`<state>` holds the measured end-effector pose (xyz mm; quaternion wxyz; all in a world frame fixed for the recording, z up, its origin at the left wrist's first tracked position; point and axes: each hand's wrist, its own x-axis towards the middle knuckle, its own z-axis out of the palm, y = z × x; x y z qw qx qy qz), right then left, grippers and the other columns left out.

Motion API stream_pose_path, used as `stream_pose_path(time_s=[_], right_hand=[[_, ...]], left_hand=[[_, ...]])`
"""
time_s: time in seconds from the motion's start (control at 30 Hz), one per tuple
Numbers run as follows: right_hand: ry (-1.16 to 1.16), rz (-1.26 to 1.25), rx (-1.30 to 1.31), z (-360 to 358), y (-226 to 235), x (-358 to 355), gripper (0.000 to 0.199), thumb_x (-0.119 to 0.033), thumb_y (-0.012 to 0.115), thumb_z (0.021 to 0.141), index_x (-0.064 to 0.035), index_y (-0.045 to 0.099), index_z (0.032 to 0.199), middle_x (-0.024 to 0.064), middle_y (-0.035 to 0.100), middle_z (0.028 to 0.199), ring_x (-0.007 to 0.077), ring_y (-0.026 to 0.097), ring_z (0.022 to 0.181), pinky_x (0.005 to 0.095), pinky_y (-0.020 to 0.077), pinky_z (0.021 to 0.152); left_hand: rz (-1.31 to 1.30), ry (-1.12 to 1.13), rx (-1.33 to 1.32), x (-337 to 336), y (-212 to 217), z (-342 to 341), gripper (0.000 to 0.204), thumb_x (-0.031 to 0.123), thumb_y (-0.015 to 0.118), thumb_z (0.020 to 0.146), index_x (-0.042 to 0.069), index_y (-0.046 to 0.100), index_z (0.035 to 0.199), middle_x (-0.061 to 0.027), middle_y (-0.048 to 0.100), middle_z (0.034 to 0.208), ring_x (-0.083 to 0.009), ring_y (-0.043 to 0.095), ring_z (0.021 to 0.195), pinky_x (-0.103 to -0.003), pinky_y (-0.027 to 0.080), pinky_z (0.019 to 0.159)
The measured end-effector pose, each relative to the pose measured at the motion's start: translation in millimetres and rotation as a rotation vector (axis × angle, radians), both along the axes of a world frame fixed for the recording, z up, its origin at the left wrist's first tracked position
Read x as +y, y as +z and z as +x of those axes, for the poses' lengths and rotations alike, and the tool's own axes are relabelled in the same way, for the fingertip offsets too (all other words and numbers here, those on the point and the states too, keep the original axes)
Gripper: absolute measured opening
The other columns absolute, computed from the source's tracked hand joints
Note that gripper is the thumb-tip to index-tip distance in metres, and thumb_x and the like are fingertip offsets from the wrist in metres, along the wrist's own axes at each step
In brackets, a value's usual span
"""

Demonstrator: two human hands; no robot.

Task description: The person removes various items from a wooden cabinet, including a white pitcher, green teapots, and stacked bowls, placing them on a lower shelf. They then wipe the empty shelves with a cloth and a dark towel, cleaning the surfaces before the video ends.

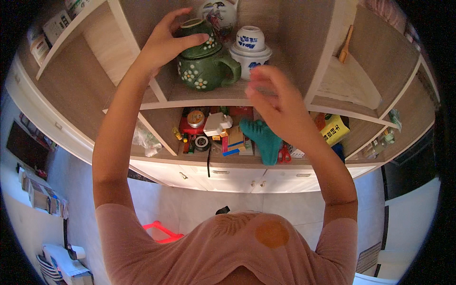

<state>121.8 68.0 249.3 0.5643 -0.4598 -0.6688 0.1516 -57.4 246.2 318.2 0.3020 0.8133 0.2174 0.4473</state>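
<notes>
A green teapot (197, 73) with white daisies stands in the middle compartment of the shelf unit, its handle facing right. An upturned green cup (210, 45) with the same flowers sits on top of it. My left hand (166, 40) grips this cup, thumb on the near side and fingers behind. Blurred a little, my right hand (275, 92) hovers in front of the shelf near the teapot handle, holding nothing, its fingers loosely bent and apart from the thumb. Beside the teapot are a white lidded pot (244, 59) and an upturned white-and-blue cup (251, 39).
Behind the teapot stands a white painted porcelain pot (219, 16). The lower shelf holds a teal sock (266, 142), red scissors (284, 154), a round tin (195, 118), a white adapter (218, 124) and a yellow package (335, 130). A wooden spoon (346, 45) leans in the right compartment.
</notes>
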Motion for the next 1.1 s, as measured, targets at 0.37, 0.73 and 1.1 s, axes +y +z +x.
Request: stream_pose_path(time_s=[0.37, 0.73, 1.1], right_hand=[[-0.437, 0.154, 0.025, 131.9, 43.7, -62.4, 0.020, -0.018, 0.049, 0.089, -0.0025, 0.057, 0.097, 0.0021, 0.055, 0.067, 0.0064, 0.051, 0.058, 0.0203, 0.0420, 0.053], [-0.583, -0.292, -0.325, 255.3, 52.9, 83.1, 0.081, -0.027, 0.075, 0.067, -0.0039, 0.029, 0.129, 0.0221, 0.044, 0.121, 0.0306, 0.050, 0.107, 0.0343, 0.0465, 0.084], [-0.082, -0.169, -0.162, 262.9, 51.8, 140.5, 0.089, -0.044, 0.075, 0.064, 0.0013, 0.032, 0.127, 0.0187, 0.048, 0.120, 0.0261, 0.051, 0.105, 0.0339, 0.0443, 0.086]], left_hand=[[-0.008, 0.110, -0.042, -28.2, -9.0, 2.6, 0.072, 0.030, 0.072, 0.070, 0.004, 0.037, 0.127, -0.0129, 0.050, 0.115, -0.0200, 0.048, 0.105, -0.030, 0.039, 0.089], [0.524, 0.433, -0.231, -38.5, -19.2, 2.4, 0.036, 0.006, 0.053, 0.086, 0.003, 0.043, 0.120, -0.0166, 0.051, 0.117, -0.0233, 0.050, 0.108, -0.031, 0.038, 0.092], [0.719, 0.470, -0.128, -120.3, -46.8, -0.9, 0.010, -0.003, 0.044, 0.086, 0.000, 0.050, 0.094, -0.0168, 0.056, 0.099, -0.0251, 0.056, 0.091, -0.032, 0.048, 0.073]])
